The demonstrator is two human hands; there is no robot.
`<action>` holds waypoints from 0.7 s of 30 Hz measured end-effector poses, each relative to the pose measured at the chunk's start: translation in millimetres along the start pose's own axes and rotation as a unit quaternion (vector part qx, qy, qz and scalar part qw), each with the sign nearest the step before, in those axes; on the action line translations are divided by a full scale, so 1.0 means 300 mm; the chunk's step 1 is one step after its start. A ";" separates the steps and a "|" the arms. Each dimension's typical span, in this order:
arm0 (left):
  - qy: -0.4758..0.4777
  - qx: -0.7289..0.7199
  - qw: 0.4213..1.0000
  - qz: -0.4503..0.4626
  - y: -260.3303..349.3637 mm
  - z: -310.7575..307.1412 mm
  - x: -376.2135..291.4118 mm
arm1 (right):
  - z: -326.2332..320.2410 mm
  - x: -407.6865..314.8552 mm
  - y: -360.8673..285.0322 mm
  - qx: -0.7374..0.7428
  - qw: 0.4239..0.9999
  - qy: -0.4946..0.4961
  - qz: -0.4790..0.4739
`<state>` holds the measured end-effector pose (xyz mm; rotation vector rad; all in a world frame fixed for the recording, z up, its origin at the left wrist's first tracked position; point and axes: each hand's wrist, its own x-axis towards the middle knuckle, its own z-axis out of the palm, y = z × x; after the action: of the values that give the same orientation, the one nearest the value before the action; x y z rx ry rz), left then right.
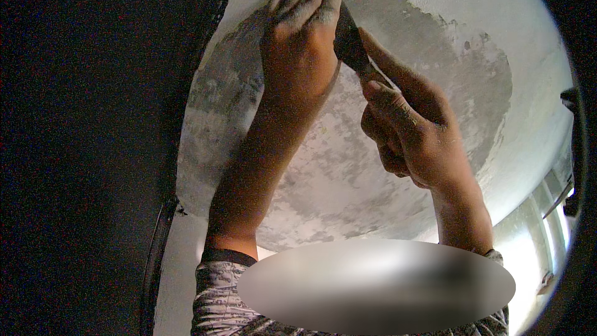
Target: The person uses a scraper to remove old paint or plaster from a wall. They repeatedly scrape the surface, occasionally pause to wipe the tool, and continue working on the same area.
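My right hand (415, 135) grips a putty knife (352, 42), with the index finger stretched along one side and the thumb on the other. Its dark blade slants up and left, against the side of my left hand (301, 42). The left fingers are bent, close together and dusted with pale powder. Their tips lie at the top of a wall-like plaster surface (322, 182); whether they press the blade or only the surface is hidden. A darker grey patch (485, 84) with a ragged edge curves across this whitish surface, around both hands.
Deep darkness (84, 126) fills the left side, up to the surface's edge. At right, bright window-like panes (557, 224) and a dark object (576, 149) appear at the rim. A blurred oval (378, 287) covers the area between my patterned sleeves (221, 294).
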<state>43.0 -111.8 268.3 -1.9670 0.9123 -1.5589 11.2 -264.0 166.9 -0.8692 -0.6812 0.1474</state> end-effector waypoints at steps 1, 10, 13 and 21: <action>-0.009 0.004 1.000 0.004 -0.013 -0.003 0.001 | -0.005 0.003 -0.009 -0.015 1.000 0.004 0.006; -0.013 0.003 0.999 -0.052 -0.036 0.032 -0.009 | -0.086 0.057 -0.116 -0.187 0.981 -0.043 -0.004; -0.017 0.015 0.998 -0.053 -0.025 0.023 -0.011 | -0.076 0.054 -0.073 -0.171 0.984 -0.056 -0.012; 0.023 0.009 0.999 -0.042 0.022 0.069 0.028 | -0.139 0.048 -0.185 -0.263 0.964 -0.043 0.022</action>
<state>62.7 -123.3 264.0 -1.9878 0.8406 -1.6601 39.7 -321.8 196.6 -1.3947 -0.7966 0.0424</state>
